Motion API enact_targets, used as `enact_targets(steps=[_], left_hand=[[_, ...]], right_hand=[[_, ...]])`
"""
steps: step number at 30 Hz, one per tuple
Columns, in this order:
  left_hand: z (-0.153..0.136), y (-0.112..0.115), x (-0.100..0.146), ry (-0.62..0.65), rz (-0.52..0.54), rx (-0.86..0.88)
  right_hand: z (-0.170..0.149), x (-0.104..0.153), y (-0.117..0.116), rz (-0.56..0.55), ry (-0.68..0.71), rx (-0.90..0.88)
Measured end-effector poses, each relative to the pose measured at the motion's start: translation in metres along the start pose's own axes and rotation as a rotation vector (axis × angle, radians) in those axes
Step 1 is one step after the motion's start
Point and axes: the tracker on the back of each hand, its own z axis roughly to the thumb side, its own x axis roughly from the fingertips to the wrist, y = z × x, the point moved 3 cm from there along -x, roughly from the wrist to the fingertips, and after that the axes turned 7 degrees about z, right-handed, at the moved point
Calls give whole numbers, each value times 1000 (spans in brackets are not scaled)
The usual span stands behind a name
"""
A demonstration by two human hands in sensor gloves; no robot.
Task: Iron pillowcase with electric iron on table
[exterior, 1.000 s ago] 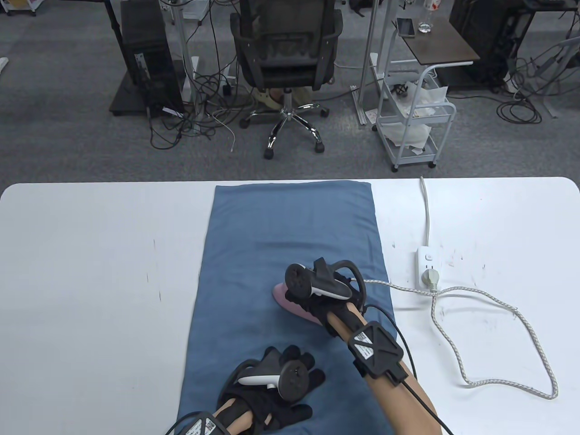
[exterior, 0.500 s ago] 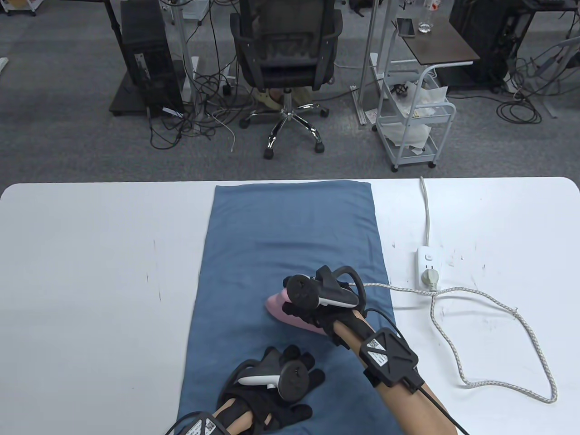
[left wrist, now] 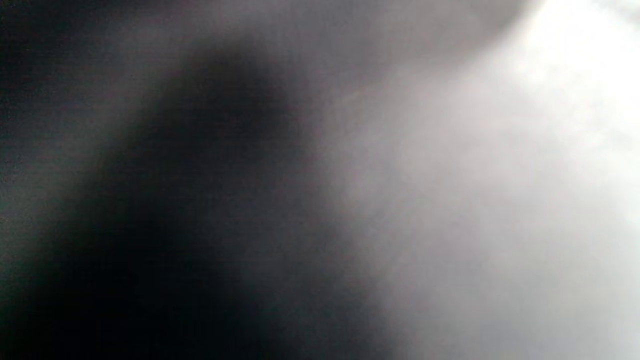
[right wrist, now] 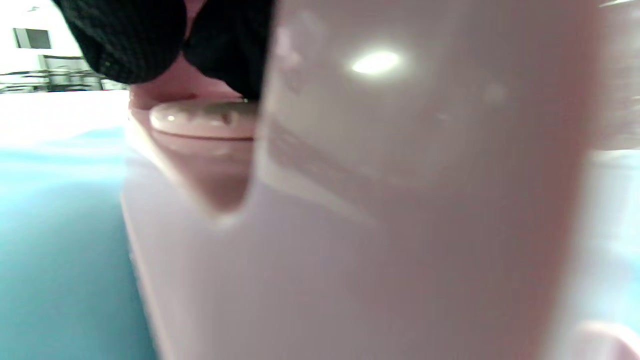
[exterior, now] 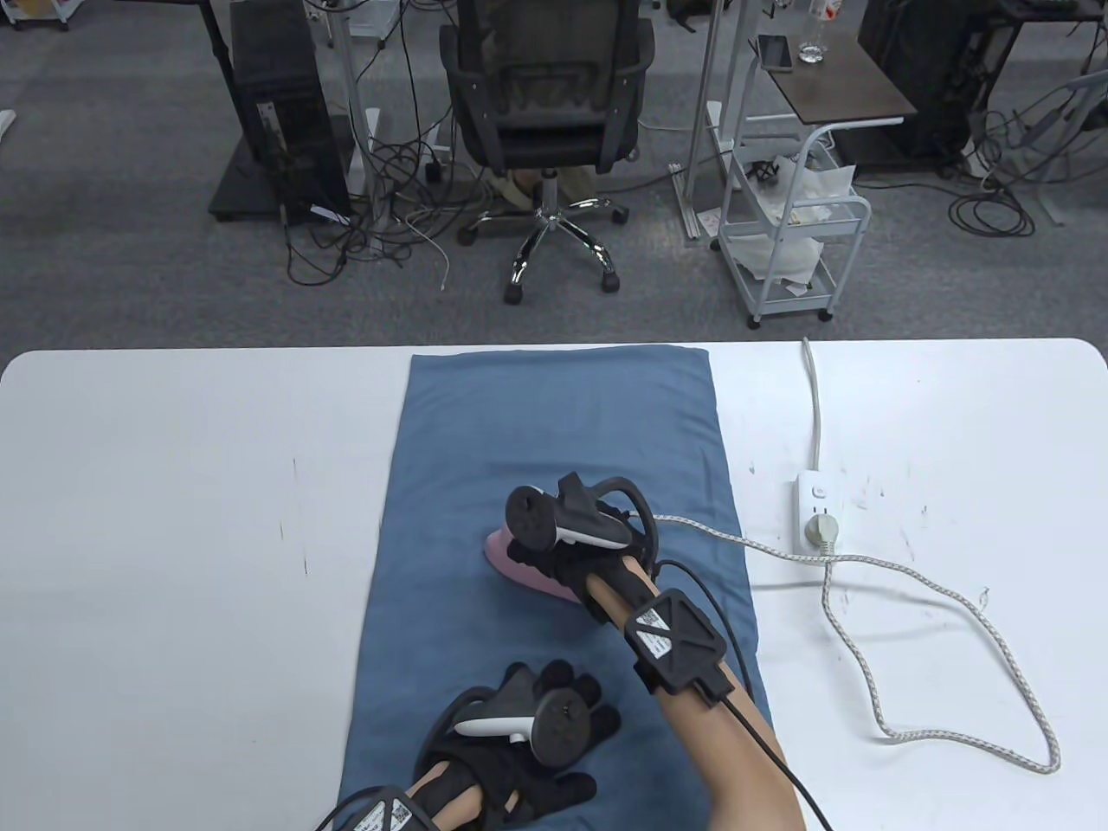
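You are in the middle of the ironing, not at either end of it. The blue pillowcase (exterior: 554,519) lies flat along the middle of the tabletop (exterior: 173,519), its far end near the far edge and its near end running off toward you at the near edge. Your right hand (exterior: 571,554) grips the handle of the pink iron (exterior: 519,567), which sits sole-down on the cloth about halfway along it, nearer the right-hand side. In the right wrist view the gloved fingers (right wrist: 140,40) wrap over the top of the iron's glossy body (right wrist: 400,200). Your left hand (exterior: 519,736) rests flat, fingers spread, on the near part of the pillowcase and holds nothing; its wrist view is only blur.

The cord (exterior: 866,658) runs from the iron to the power strip (exterior: 816,511) near the right side, so the setup looks done. The far half appears smooth, but I cannot tell which areas have been pressed. By my judgement, the left side and the near end under your left hand remain to be covered.
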Motion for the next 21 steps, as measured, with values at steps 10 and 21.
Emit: enact_targets(steps=[10,21], left_hand=[[0,0,0,0,0,-1],[0,0,0,-2,1,-2]], right_hand=[[15,34,3,-9,194,-62],[77,56,-9,42,412,60]])
